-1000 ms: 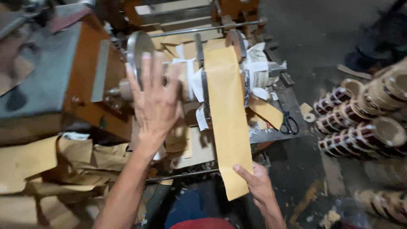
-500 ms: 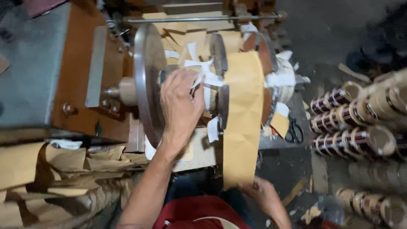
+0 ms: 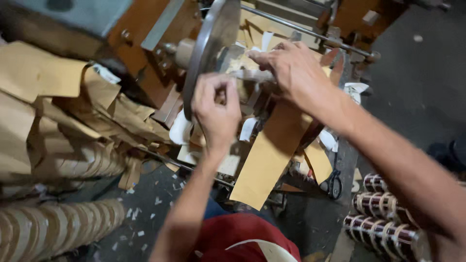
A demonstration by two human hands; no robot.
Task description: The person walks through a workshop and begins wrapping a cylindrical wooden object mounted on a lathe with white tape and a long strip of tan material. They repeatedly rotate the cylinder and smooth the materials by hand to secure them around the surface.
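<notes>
- Brown paper strip (image 3: 269, 155): flat, tan band, hangs down from the wound core between the two hands; lower end cut square, tilted to the left, loose over the dark floor.
- Core sits just right of a grey metal disc (image 3: 209, 43) on a shaft; white tape scraps (image 3: 247, 128) stick out around it.
- Left hand (image 3: 216, 109): fingers curled shut, thumb and forefinger pinched together just right of the disc's rim. What they pinch is too small to make out.
- Right hand (image 3: 296, 73): comes in from the right, fingers bent over the top of the core, fingertips pressing on a pale wrapped band (image 3: 252, 75). Palm hides the upper end of the strip.
- Strip emerges below the right wrist, near but not touching the left hand.
- Core itself mostly hidden by both hands.
- Far left: crumpled brown paper offcuts (image 3: 58, 97). Lower right: wound copper coils (image 3: 383, 213), partly cut off by the forearm.
</notes>
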